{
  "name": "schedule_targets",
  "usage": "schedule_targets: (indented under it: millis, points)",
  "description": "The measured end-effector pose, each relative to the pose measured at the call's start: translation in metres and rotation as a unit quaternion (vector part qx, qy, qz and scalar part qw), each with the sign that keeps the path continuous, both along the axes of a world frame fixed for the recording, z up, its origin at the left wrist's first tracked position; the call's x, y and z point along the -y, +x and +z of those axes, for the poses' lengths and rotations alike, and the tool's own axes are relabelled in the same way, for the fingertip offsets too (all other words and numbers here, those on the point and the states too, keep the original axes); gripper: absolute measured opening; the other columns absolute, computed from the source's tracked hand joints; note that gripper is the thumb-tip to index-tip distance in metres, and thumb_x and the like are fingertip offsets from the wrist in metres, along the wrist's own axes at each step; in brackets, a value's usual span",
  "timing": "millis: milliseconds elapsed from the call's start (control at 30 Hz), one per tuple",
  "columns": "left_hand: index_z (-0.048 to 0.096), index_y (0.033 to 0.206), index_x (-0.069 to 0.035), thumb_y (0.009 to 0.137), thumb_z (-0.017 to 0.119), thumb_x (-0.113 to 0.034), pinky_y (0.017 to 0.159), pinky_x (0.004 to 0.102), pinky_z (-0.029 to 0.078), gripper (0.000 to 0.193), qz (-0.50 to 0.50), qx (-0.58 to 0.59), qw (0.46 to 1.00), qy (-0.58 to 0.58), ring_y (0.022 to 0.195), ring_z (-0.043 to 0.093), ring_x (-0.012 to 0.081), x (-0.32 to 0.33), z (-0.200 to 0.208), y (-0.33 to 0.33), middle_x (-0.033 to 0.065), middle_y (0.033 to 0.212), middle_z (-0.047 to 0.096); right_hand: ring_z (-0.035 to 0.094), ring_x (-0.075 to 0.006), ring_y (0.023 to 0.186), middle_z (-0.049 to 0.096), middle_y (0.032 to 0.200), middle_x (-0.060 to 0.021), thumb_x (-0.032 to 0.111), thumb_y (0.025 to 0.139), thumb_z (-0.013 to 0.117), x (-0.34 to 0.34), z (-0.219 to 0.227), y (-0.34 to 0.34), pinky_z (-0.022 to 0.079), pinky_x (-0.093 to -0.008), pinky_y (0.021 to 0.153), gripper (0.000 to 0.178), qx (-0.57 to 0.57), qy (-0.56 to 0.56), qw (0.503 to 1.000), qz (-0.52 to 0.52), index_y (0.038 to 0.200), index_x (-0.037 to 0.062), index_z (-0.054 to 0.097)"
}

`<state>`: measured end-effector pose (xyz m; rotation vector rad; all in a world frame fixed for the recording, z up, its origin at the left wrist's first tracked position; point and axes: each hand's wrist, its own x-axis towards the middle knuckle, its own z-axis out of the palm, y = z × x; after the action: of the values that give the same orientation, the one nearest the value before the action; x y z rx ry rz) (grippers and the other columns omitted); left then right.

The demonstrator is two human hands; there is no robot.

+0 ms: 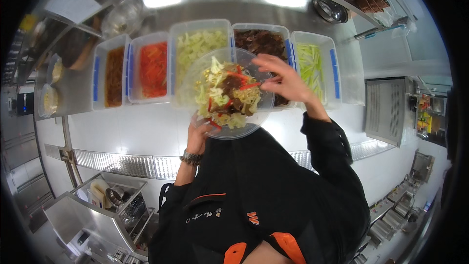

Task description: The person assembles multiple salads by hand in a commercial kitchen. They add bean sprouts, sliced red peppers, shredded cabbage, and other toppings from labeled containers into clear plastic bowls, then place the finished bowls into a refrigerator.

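Note:
A round clear plastic bowl is held up in front of my body, tilted so its contents show. Inside lies a mix of cauliflower florets, red pepper strips, dark fungus pieces and pale sprouts. My left hand grips the bowl's lower left edge, a dark watch on its wrist. Over the upper right rim hovers my right hand, fingers spread, its thumb close to a red strip. Behind the bowl stand tubs of cauliflower and dark fungus, partly covered by bowl and hand.
Along the steel counter also stand tubs of brown strips, red strips and green sticks. Metal bowls sit farther back. At left are small round containers. A steel cart stands lower left.

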<state>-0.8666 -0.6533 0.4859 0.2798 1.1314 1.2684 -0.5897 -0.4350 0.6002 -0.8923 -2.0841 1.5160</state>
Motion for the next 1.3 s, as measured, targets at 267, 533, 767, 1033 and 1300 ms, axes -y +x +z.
schedule_targets:
  millis: [267, 533, 767, 1033, 1300]
  points:
    - [0.025, 0.156, -0.005, 0.083, 0.054, 0.006, 0.097, 0.0549, 0.058, 0.079, 0.009, 0.048, 0.999, -0.016, 0.123, 0.059, 0.0387, 0.006, -0.006, 0.002, 0.0239, 0.136, 0.053, 0.070, -0.0330, 0.102, 0.068, 0.116, -0.0193, 0.018, 0.086, 0.073, -0.002, -0.124, 0.054, 0.058, -0.0430, 0.085, 0.039, 0.418, 0.169, 0.887, -0.101, 0.123, 0.0092, 0.067]
    - [0.023, 0.157, -0.005, 0.079, 0.054, 0.006, 0.095, 0.0519, 0.060, 0.084, 0.005, 0.042, 0.999, -0.027, 0.122, 0.060, 0.0387, 0.010, -0.012, -0.006, 0.0263, 0.139, 0.051, 0.069, -0.0380, 0.088, 0.069, 0.097, -0.0167, 0.013, 0.085, 0.071, 0.005, -0.141, 0.049, 0.055, -0.0485, 0.073, 0.014, 0.446, 0.204, 0.867, -0.087, 0.098, 0.0084, 0.071]
    - [0.023, 0.157, -0.002, 0.075, 0.052, 0.004, 0.095, 0.0557, 0.059, 0.087, -0.013, -0.013, 1.000, -0.013, 0.123, 0.059, 0.0431, 0.009, 0.004, 0.011, 0.0291, 0.137, 0.052, 0.069, -0.0265, 0.087, 0.070, 0.102, -0.0113, 0.009, 0.087, 0.077, 0.024, -0.015, 0.037, 0.055, -0.0343, 0.073, 0.020, 0.041, 0.276, 0.934, -0.225, 0.106, 0.0038, 0.072]
    - [0.023, 0.156, -0.006, 0.077, 0.053, -0.004, 0.099, 0.0589, 0.055, 0.085, 0.023, -0.035, 0.998, -0.036, 0.124, 0.058, 0.0406, 0.005, -0.023, 0.093, 0.0248, 0.137, 0.053, 0.065, -0.0370, 0.114, 0.064, 0.133, -0.0209, 0.031, 0.090, 0.075, -0.093, -0.155, 0.197, 0.052, -0.0444, 0.097, 0.054, 0.272, 0.185, 0.915, -0.234, 0.131, -0.0009, 0.061]
    - [0.026, 0.157, -0.005, 0.083, 0.049, 0.009, 0.094, 0.0495, 0.061, 0.079, 0.096, 0.036, 0.995, -0.019, 0.123, 0.060, 0.0334, 0.018, -0.046, 0.188, 0.0214, 0.143, 0.049, 0.047, -0.0493, 0.133, 0.046, 0.149, -0.0264, 0.029, 0.079, 0.083, -0.133, -0.315, 0.244, 0.039, -0.0567, 0.111, 0.093, 0.519, 0.207, 0.825, -0.079, 0.156, 0.0199, 0.032]
